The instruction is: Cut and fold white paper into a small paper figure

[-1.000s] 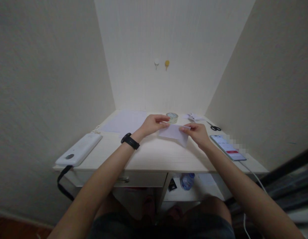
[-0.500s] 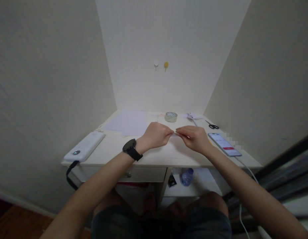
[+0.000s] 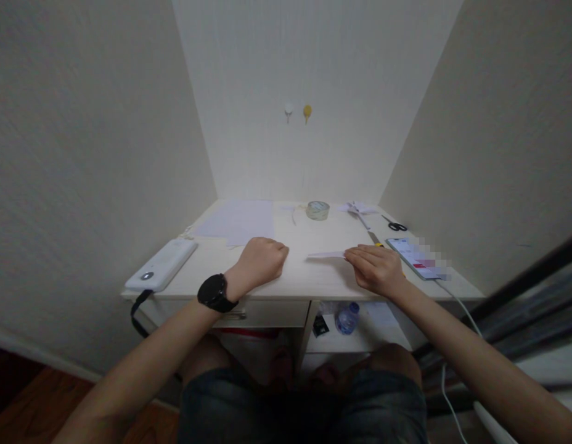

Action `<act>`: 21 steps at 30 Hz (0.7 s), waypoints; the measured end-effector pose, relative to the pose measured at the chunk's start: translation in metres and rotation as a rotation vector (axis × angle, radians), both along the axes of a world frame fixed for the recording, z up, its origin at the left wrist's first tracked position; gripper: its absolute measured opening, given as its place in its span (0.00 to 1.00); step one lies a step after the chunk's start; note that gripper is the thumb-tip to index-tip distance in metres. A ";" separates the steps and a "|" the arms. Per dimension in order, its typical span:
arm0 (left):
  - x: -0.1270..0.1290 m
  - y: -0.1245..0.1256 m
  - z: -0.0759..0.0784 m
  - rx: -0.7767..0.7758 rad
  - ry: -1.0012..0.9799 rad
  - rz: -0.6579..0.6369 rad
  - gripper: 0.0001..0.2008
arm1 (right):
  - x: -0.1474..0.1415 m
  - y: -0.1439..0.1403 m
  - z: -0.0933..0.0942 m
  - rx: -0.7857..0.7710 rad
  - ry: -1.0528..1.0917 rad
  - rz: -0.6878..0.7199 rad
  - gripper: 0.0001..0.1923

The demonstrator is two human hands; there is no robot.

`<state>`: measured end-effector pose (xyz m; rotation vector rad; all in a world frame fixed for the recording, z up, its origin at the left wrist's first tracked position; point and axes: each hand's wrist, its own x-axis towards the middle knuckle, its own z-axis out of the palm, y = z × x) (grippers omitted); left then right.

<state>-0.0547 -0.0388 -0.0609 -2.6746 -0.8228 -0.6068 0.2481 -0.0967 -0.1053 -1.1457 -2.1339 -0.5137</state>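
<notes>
The paper slip (image 3: 327,254), seemingly part-worked and not yet set down, is pinched in the right hand (image 3: 376,268), the left hand (image 3: 259,263) curled closed

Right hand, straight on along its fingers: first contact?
Probably the left hand, met first by the paper that the right hand holds; depth is unclear, so it could pass just beyond.

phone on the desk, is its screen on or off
On: the phone shows a lit, pale face with a red patch, partly pixelated.
</notes>
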 end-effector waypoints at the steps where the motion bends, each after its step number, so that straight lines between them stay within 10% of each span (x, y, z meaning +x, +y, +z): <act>1: -0.003 0.000 -0.001 0.049 0.011 0.031 0.11 | 0.002 0.001 -0.004 0.004 0.000 -0.010 0.15; 7: 0.022 -0.016 -0.009 0.182 -0.064 -0.256 0.14 | -0.016 0.005 -0.015 -0.058 0.001 0.052 0.13; 21: 0.033 -0.011 -0.026 0.453 0.122 -0.239 0.09 | -0.050 0.003 0.001 0.013 -0.355 0.093 0.13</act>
